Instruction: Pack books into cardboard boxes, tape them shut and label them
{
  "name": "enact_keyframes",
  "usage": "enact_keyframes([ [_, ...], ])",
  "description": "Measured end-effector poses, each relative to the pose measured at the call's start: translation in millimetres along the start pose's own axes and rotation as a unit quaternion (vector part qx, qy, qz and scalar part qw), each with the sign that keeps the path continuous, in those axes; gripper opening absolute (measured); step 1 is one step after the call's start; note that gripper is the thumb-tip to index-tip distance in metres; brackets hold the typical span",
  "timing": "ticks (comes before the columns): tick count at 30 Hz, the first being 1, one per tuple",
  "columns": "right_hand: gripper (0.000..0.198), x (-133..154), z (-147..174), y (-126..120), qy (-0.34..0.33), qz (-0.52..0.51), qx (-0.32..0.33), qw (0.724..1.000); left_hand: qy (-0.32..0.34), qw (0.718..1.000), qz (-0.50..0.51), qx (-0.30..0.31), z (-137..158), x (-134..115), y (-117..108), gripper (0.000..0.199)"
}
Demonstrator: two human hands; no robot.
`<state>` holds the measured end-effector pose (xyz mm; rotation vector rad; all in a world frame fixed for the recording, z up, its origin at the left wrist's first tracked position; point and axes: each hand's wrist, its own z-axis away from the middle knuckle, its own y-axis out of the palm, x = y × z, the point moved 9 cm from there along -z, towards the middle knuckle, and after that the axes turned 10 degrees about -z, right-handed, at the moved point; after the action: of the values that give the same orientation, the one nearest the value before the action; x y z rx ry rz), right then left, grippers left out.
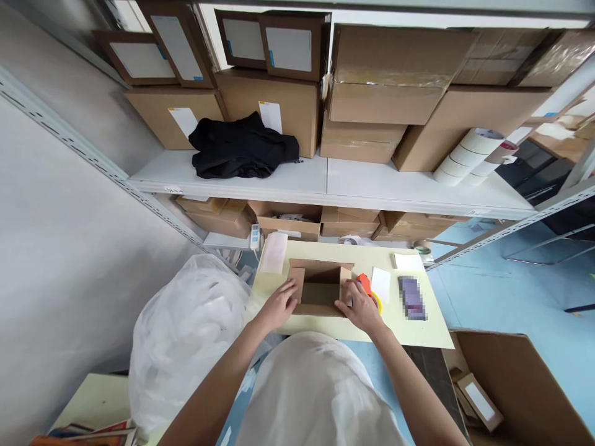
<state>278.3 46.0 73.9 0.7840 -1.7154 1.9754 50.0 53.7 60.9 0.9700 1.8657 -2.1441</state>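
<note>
A small cardboard box (316, 309) stands on the pale yellow table with its top open and its side flaps raised. My left hand (277, 305) grips its left side, the fingers bent over the flap there. On the opposite side, my right hand (360, 306) is closed around the right flap, the thumb near the front corner. Inside, the box shows a bare bottom. Just right of my right hand lies an orange tape dispenser (364, 284) with a yellow roll, partly hidden by that hand.
White paper (380, 284) and a blurred-out dark rectangle (412, 298) lie on the table's right. A pink sheet (274, 253) is at left. A big white plastic bag (181, 347) bulges beside the table. Shelves (353, 186) with boxes rise behind; a large open carton (515, 371) stands lower right.
</note>
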Motion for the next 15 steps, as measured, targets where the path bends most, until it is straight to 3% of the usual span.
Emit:
enact_keyframes([
  [4,0.052,-6.3,5.1,6.4,-0.001,0.011,0.089,0.996,0.016,0.999,0.015,0.046,2.2,5.6,4.0,0.052],
  [9,0.071,-21.7,12.6,11.0,-0.020,-0.037,0.198,0.979,0.077,0.995,0.016,0.064,10.8,8.2,-2.4,0.084],
  [11,0.062,-25.6,11.4,8.9,-0.033,-0.072,0.193,0.978,0.059,0.998,0.003,0.031,11.1,13.2,-5.5,0.069],
  [15,0.043,-29.1,5.4,4.4,-0.054,-0.115,0.116,0.985,0.010,0.998,0.022,-0.059,7.5,19.6,-8.4,0.035],
])
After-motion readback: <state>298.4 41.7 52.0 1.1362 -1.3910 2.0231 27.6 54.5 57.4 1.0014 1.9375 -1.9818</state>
